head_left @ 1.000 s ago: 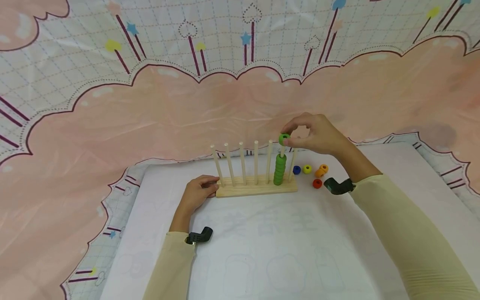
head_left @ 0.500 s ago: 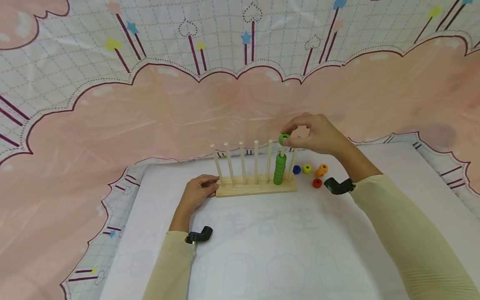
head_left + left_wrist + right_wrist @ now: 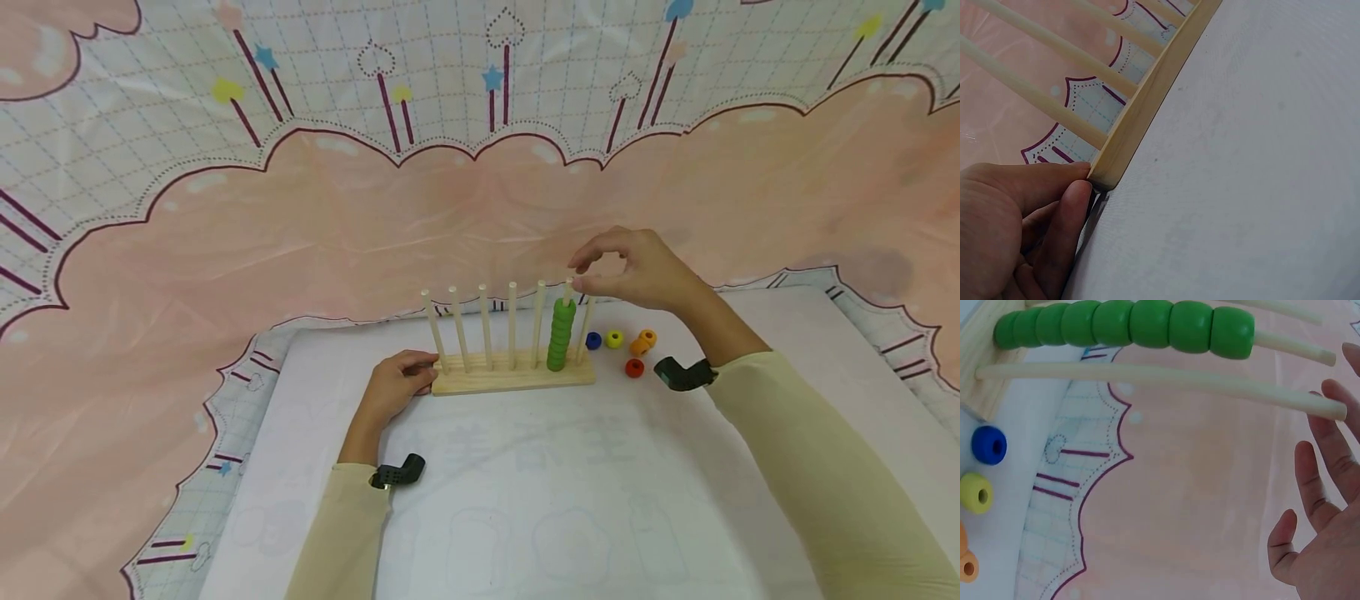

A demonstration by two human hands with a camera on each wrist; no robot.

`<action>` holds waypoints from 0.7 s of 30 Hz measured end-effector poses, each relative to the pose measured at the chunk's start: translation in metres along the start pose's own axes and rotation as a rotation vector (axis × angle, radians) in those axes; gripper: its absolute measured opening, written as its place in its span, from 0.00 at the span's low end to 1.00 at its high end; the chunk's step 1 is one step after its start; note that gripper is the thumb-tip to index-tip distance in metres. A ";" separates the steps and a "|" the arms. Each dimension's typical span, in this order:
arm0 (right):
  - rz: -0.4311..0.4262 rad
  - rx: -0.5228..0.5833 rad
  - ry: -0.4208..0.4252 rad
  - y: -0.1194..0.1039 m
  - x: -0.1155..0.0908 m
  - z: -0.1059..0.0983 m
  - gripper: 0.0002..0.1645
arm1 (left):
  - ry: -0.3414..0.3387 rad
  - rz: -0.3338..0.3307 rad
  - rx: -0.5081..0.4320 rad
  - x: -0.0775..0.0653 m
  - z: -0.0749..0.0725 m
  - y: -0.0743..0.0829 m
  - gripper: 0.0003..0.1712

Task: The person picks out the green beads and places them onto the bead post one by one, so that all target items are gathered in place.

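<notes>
A wooden peg stand (image 3: 513, 382) with a row of upright pegs sits at the table's far side. Green beads (image 3: 559, 337) are stacked on its second peg from the right; the peg's bare tip shows above them. My left hand (image 3: 390, 383) holds the base's left end, where in the left wrist view the thumb and a finger meet at the wooden corner (image 3: 1110, 172). Over the green stack hovers my right hand (image 3: 641, 267), thumb and forefinger apart with no bead between them. In the right wrist view its other fingers (image 3: 1316, 487) are spread beside the peg tips.
Right of the stand lie loose beads: a blue bead (image 3: 593, 340), a yellow bead (image 3: 615, 338), two orange beads (image 3: 640, 345) and a red bead (image 3: 634, 367). A patterned cloth (image 3: 480, 217) rises behind the white tabletop (image 3: 525, 475).
The green bead that my right hand pinched at the peg's top has been let go and now tops the stack. Thumb and forefinger have parted; my left hand stays put.
</notes>
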State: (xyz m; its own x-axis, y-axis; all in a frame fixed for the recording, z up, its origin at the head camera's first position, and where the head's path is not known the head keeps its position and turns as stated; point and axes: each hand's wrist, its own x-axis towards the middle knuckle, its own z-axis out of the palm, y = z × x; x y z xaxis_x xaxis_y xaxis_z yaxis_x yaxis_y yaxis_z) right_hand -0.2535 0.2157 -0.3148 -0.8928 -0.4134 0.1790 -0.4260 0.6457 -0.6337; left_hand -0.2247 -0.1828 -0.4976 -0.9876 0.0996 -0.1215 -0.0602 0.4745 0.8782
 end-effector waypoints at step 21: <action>0.155 -0.223 -0.004 0.075 -0.080 -0.005 0.26 | -0.142 0.054 0.129 -0.030 -0.022 0.010 0.28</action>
State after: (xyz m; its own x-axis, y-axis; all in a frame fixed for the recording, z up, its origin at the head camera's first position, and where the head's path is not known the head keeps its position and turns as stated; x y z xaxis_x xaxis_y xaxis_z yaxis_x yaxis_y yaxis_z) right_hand -0.2150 0.3001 -0.3733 -0.9494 -0.3010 0.0899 -0.3068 0.8268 -0.4715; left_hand -0.1989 -0.2006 -0.4746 -0.9579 0.2460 -0.1477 0.0205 0.5721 0.8199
